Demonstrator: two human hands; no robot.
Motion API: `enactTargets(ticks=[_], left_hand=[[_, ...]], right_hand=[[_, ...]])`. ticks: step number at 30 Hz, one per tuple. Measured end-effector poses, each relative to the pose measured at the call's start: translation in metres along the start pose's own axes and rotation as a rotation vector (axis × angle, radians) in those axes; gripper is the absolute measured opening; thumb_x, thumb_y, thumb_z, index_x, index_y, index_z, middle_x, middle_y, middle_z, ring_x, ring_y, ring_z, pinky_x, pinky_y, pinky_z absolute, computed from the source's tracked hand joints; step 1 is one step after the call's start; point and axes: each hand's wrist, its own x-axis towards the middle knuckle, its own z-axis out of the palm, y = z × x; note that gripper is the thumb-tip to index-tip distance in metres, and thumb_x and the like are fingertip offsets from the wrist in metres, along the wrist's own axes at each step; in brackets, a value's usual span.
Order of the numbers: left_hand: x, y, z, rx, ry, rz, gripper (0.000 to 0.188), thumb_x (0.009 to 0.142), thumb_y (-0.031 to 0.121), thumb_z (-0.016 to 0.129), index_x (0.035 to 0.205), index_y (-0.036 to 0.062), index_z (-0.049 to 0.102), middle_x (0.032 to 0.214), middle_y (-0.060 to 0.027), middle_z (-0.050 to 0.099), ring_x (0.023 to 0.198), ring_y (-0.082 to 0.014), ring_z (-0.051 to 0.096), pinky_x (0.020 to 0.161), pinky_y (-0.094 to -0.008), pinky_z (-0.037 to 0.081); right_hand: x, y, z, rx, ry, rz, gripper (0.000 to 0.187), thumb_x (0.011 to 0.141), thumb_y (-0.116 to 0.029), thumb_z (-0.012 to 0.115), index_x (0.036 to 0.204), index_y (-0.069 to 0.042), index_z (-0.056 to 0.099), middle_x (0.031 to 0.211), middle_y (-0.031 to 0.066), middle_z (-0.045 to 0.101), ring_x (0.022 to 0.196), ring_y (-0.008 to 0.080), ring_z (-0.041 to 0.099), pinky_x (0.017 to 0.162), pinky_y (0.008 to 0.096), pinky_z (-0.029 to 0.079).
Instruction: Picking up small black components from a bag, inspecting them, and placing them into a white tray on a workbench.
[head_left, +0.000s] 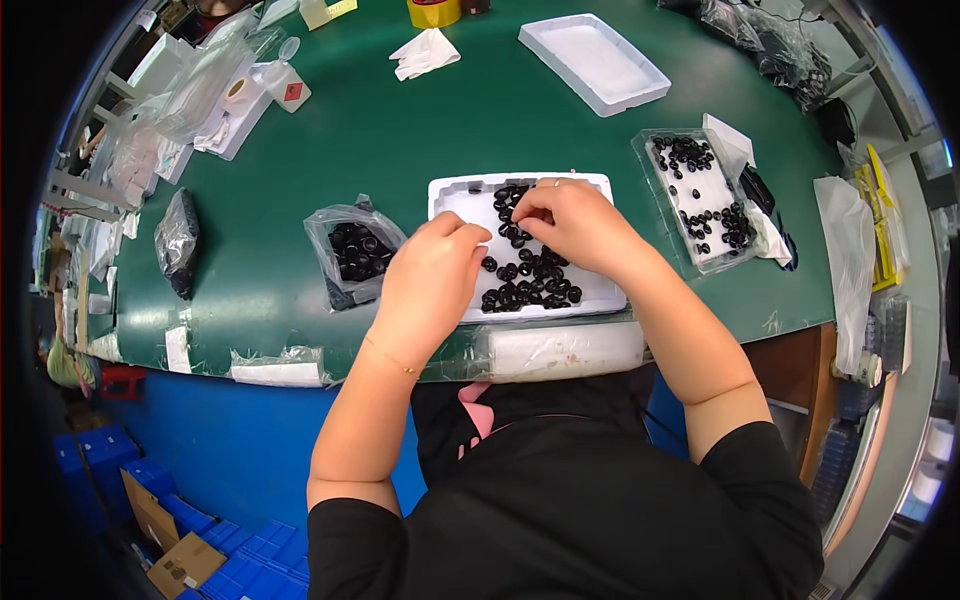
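I see both hands, left hand (432, 270) and right hand (570, 222), picking among black rings (530, 280) in the white tray (455, 195).

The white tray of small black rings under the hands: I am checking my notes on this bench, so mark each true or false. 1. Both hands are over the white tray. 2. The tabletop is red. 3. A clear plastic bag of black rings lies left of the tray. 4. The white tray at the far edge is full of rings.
1. True: the left hand and right hand work over the white rectangular plastic tray of small black rings.
2. False: the tabletop is green.
3. True: the clear plastic bag of black rings lies there.
4. False: the far white tray holds no rings.
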Motion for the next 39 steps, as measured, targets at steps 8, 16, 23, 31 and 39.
enactTargets(ticks=[8, 16, 23, 31, 39], left_hand=[[0.000, -0.011, 0.027, 0.084, -0.247, -0.070, 0.013, 0.074, 0.007, 0.064, 0.082, -0.0014, 0.059, 0.080, -0.0155, 0.058, 0.076, -0.0333, 0.058, 0.068, -0.0398, 0.048], [0.001, -0.013, 0.012, -0.072, -0.131, -0.071, 0.009, 0.077, 0.003, 0.060, 0.084, -0.0021, 0.060, 0.085, -0.0165, 0.061, 0.075, -0.0271, 0.062, 0.063, -0.0350, 0.049], [-0.012, 0.016, -0.007, -0.908, 0.079, -0.283, 0.017, 0.081, -0.004, 0.053, 0.093, -0.0014, 0.065, 0.083, -0.0080, 0.062, 0.072, -0.0110, 0.057, 0.061, -0.0238, 0.045], [-0.028, 0.046, -0.031, -1.147, 0.224, -0.088, 0.027, 0.078, -0.009, 0.057, 0.104, -0.0049, 0.058, 0.083, -0.0055, 0.058, 0.070, -0.0079, 0.052, 0.060, -0.0195, 0.041], [-0.037, 0.057, -0.040, -1.108, 0.274, -0.059, 0.041, 0.074, -0.011, 0.061, 0.112, -0.0049, 0.048, 0.083, -0.0077, 0.057, 0.069, -0.0069, 0.052, 0.058, -0.0186, 0.040]], right_hand=[[-0.009, 0.019, 0.024, -0.180, -0.026, -0.198, 0.008, 0.073, -0.007, 0.063, 0.080, -0.006, 0.065, 0.080, 0.0080, 0.059, 0.080, 0.0275, 0.056, 0.072, 0.0358, 0.046], [-0.016, 0.017, 0.022, -0.158, 0.012, -0.152, 0.016, 0.072, -0.003, 0.063, 0.088, -0.006, 0.063, 0.078, 0.0087, 0.057, 0.080, 0.0266, 0.056, 0.072, 0.0349, 0.046], [-0.027, -0.011, 0.006, 0.309, -0.004, 0.103, 0.012, 0.078, -0.001, 0.061, 0.090, -0.002, 0.060, 0.084, 0.0052, 0.059, 0.078, 0.0142, 0.058, 0.068, 0.0264, 0.047], [-0.059, -0.070, -0.008, 1.018, 0.147, -0.030, 0.013, 0.080, 0.005, 0.057, 0.093, 0.004, 0.058, 0.088, 0.0076, 0.057, 0.079, 0.0120, 0.057, 0.070, 0.0248, 0.049], [-0.069, -0.082, -0.014, 1.141, 0.061, -0.100, 0.015, 0.079, 0.008, 0.058, 0.094, 0.005, 0.057, 0.090, 0.0116, 0.056, 0.082, 0.0151, 0.057, 0.071, 0.0262, 0.050]])
